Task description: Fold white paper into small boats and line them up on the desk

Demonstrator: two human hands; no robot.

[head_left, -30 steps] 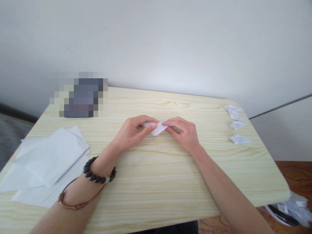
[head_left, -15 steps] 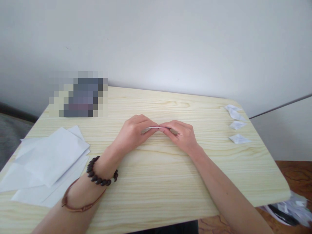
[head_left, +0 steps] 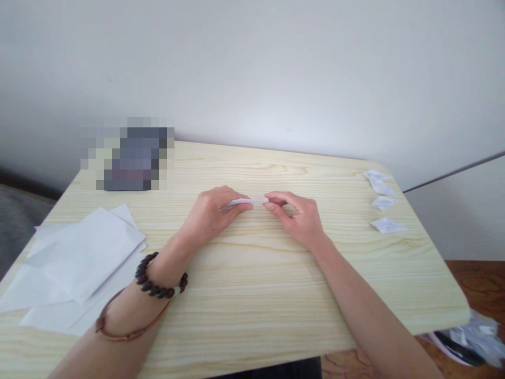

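Left hand [head_left: 215, 215] and right hand [head_left: 299, 217] pinch one folded paper [head_left: 257, 201]

Both hands are nearly closed, thumbs against fingers, over the middle of a pale wood-grain desk [head_left: 252, 316]. Between them the folded paper is seen almost edge-on as a narrow white strip. The left hand has the greater part of it, thumb below and fingers behind; the right hand has only its fingertips at the other end. Whether the strip touches the desk cannot be told.

On the person's left wrist sit a dark beaded bracelet [head_left: 153, 291] and, farther up the forearm, a brown braided cord [head_left: 136, 335]. Loose white sheets [head_left: 90, 247] overlap beside that arm, and a dark object [head_left: 134, 158], blurred into blocks, lies beyond them toward the wall [head_left: 252, 68].

Near the desk's right edge, small pointed folded paper pieces [head_left: 388, 225] lie in a column, the two farthest touching. Clear plastic [head_left: 479, 337] shows below that edge, near the brown patterned floor [head_left: 479, 284].
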